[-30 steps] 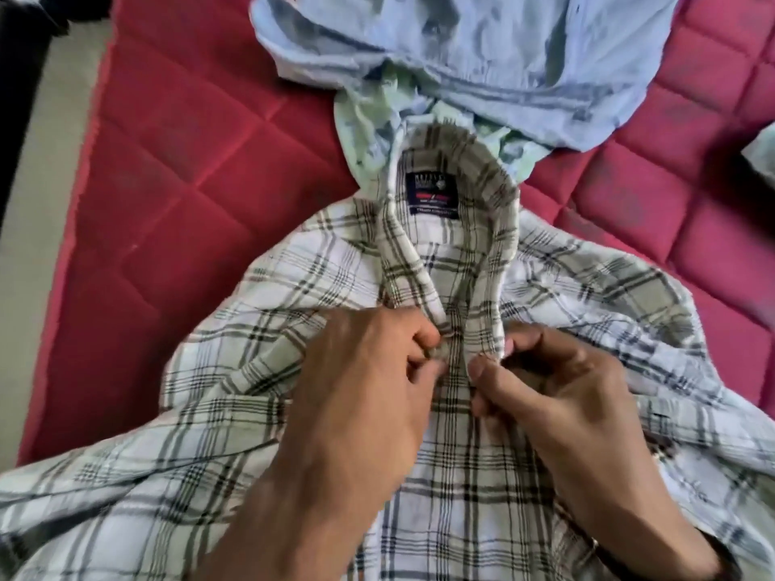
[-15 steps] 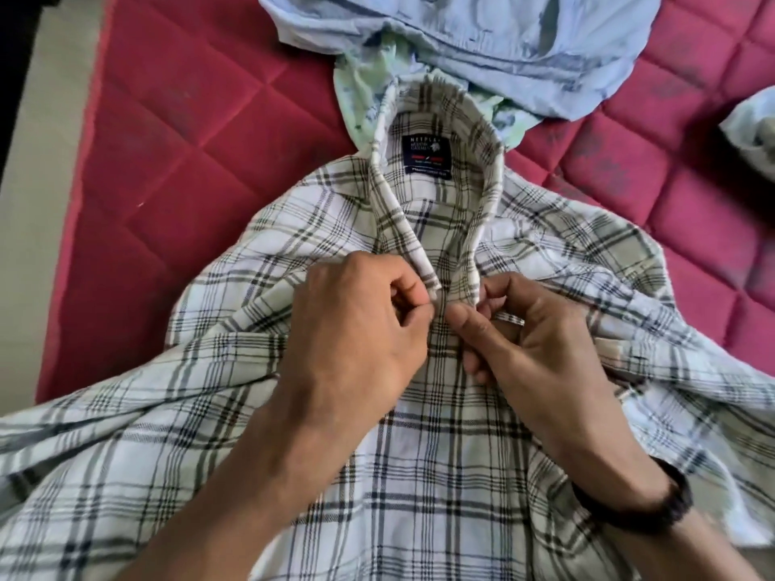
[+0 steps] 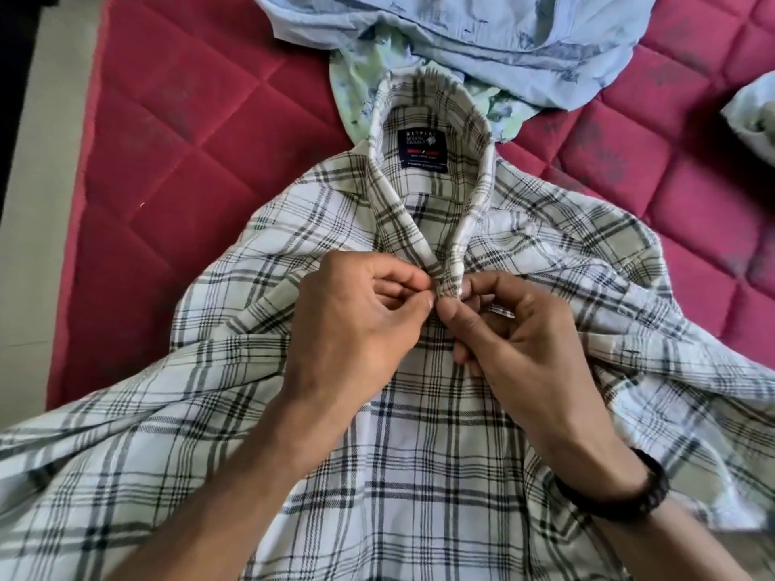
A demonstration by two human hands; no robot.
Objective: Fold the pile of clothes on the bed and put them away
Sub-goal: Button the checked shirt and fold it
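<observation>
With left hand (image 3: 356, 325) and right hand (image 3: 516, 341) pinching the plaid shirt (image 3: 419, 454) below its collar, align both placket edges squarely before buttoning.

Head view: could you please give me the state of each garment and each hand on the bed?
Plaid shirt: spread out, unfolded, collar up.
Left hand: pinches the shirt below the collar.
Right hand: pinches the shirt's opposite edge.
Blue shirt: crumpled, unfolded.
Green printed garment: crumpled, partly under the blue shirt.
</observation>
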